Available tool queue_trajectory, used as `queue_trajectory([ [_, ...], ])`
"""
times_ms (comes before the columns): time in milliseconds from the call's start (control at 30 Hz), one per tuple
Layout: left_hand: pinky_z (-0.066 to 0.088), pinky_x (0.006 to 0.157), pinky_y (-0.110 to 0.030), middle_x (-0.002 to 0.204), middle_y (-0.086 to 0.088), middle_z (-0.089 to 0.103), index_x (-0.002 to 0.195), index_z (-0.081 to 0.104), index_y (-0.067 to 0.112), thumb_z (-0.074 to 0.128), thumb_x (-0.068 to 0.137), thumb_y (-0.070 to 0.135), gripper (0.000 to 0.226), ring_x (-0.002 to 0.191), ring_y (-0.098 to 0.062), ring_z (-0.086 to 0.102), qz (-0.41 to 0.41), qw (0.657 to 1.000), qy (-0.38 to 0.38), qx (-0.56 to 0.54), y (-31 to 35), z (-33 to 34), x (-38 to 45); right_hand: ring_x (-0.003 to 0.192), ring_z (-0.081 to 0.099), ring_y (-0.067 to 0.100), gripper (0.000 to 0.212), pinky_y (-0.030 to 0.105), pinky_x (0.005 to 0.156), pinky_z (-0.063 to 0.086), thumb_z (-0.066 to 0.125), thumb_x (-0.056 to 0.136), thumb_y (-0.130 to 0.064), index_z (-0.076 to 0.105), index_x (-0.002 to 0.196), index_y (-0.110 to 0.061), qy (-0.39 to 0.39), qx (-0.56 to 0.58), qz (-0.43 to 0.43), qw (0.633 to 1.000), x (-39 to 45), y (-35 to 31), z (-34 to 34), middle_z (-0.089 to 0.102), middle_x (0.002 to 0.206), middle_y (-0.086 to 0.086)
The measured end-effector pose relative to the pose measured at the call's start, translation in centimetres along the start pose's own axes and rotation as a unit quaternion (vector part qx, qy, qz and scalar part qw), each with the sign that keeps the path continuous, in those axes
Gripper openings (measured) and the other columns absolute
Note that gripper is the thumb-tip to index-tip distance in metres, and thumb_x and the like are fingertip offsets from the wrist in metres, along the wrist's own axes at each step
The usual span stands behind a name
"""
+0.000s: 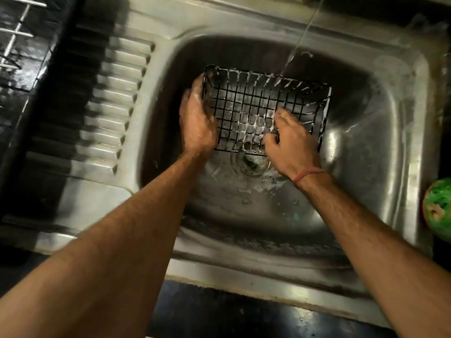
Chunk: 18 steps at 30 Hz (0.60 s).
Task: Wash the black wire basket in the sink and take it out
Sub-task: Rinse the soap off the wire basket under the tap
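Observation:
The black wire basket (pixel 253 103), streaked with white soap foam, is held tilted inside the steel sink (pixel 380 132), above the drain. A thin stream of water (pixel 300 42) falls onto its far rim. My left hand (pixel 197 120) grips the basket's left side wall, fingers wrapped over the rim. Inside the basket, my right hand (pixel 290 142) lies on the wire grid with its fingers curled against the wires. A red thread circles my right wrist.
The drain (pixel 251 163) sits just below the basket, with foam and droplets on the sink floor. A ribbed steel drainboard (pixel 109 106) lies to the left, a wire rack (pixel 14 32) at far left. A green round object (pixel 438 208) rests at the right edge.

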<state>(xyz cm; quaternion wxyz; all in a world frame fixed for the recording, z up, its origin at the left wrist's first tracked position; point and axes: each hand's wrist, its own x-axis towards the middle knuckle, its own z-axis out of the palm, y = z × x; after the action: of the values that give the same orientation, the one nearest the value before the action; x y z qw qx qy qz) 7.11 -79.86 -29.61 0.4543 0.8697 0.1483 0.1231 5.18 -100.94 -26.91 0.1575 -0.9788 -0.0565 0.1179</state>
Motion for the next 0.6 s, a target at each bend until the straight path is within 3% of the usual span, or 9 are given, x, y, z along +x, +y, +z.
queue_trajectory([
  [67, 0.043, 0.120, -0.040, 0.138, -0.011, 0.066, 0.152, 0.057, 0.010, 0.043, 0.083, -0.005, 0.072, 0.132, -0.023, 0.061, -0.003, 1.000, 0.000, 0.002, 0.3, 0.1, -0.2, 0.153, 0.037, 0.022, 0.060, 0.040, 0.121, 0.039, 0.044, 0.105, -0.036, 0.040, 0.160, -0.012, 0.003, -0.018, -0.017, 1.000, -0.1, 0.1, 0.1, 0.028, 0.172, 0.008],
  [100, 0.042, 0.121, -0.040, 0.139, -0.011, 0.066, 0.153, 0.057, 0.010, 0.043, 0.083, -0.005, 0.073, 0.132, -0.024, 0.060, 0.000, 1.000, 0.000, 0.002, 0.4, 0.0, -0.2, 0.141, 0.048, 0.019, 0.058, 0.035, 0.109, 0.049, 0.046, 0.104, -0.035, 0.044, 0.158, -0.013, 0.010, -0.014, -0.017, 1.000, 0.0, 0.1, 0.0, 0.032, 0.170, 0.008],
  [167, 0.041, 0.120, -0.039, 0.138, -0.013, 0.065, 0.153, 0.056, 0.011, 0.043, 0.082, -0.005, 0.074, 0.131, -0.025, 0.060, 0.002, 1.000, 0.003, 0.001, 0.4, 0.0, -0.3, 0.115, 0.058, 0.015, 0.054, 0.025, 0.082, 0.051, 0.050, 0.102, -0.034, 0.051, 0.151, -0.013, 0.033, -0.017, 0.000, 0.999, 0.4, 0.1, -0.4, 0.042, 0.157, 0.007],
  [267, 0.041, 0.119, -0.030, 0.136, -0.012, 0.065, 0.153, 0.057, 0.012, 0.045, 0.087, -0.003, 0.069, 0.127, -0.021, 0.059, 0.005, 1.000, 0.009, 0.001, 0.6, 0.1, -0.4, 0.125, 0.050, 0.022, 0.050, 0.032, 0.090, 0.049, 0.050, 0.098, -0.037, 0.056, 0.141, -0.014, 0.039, -0.058, -0.021, 0.997, 1.1, -0.3, -0.4, 0.050, 0.143, 0.006],
  [367, 0.029, 0.112, -0.005, 0.135, -0.011, 0.065, 0.153, 0.057, 0.013, 0.045, 0.091, 0.000, 0.064, 0.122, -0.010, 0.054, 0.000, 1.000, 0.016, -0.006, 0.8, 0.1, -0.5, 0.129, 0.046, 0.025, 0.049, 0.040, 0.102, 0.049, 0.053, 0.096, -0.035, 0.056, 0.140, -0.014, 0.042, -0.054, 0.008, 0.998, 1.9, -0.8, -0.5, 0.049, 0.143, 0.008],
  [433, 0.024, 0.109, -0.001, 0.137, -0.011, 0.064, 0.154, 0.057, 0.014, 0.045, 0.093, 0.001, 0.063, 0.123, -0.009, 0.052, 0.003, 1.000, 0.016, -0.007, 1.0, 0.1, -0.6, 0.129, 0.045, 0.027, 0.052, 0.042, 0.102, 0.048, 0.054, 0.095, -0.039, 0.055, 0.140, -0.012, 0.032, -0.068, 0.004, 0.997, 2.0, -0.5, -0.6, 0.048, 0.143, 0.010],
  [500, 0.026, 0.109, -0.002, 0.140, -0.013, 0.063, 0.154, 0.056, 0.013, 0.045, 0.095, 0.002, 0.062, 0.126, -0.015, 0.055, 0.007, 1.000, 0.006, -0.003, 1.0, 0.2, -0.5, 0.129, 0.046, 0.027, 0.051, 0.038, 0.098, 0.046, 0.055, 0.095, -0.038, 0.058, 0.140, -0.014, 0.031, -0.056, -0.001, 0.998, 1.9, -0.2, -0.8, 0.049, 0.143, 0.010],
  [600, 0.046, 0.107, -0.025, 0.145, -0.020, 0.058, 0.156, 0.052, 0.014, 0.044, 0.096, 0.013, 0.061, 0.129, -0.034, 0.059, 0.027, 0.999, -0.024, 0.011, 1.3, 0.2, -0.5, 0.125, 0.049, 0.026, 0.046, 0.030, 0.092, 0.042, 0.057, 0.095, -0.032, 0.060, 0.137, -0.014, 0.052, -0.057, -0.010, 0.997, 1.3, 0.8, -0.8, 0.051, 0.137, 0.007],
])
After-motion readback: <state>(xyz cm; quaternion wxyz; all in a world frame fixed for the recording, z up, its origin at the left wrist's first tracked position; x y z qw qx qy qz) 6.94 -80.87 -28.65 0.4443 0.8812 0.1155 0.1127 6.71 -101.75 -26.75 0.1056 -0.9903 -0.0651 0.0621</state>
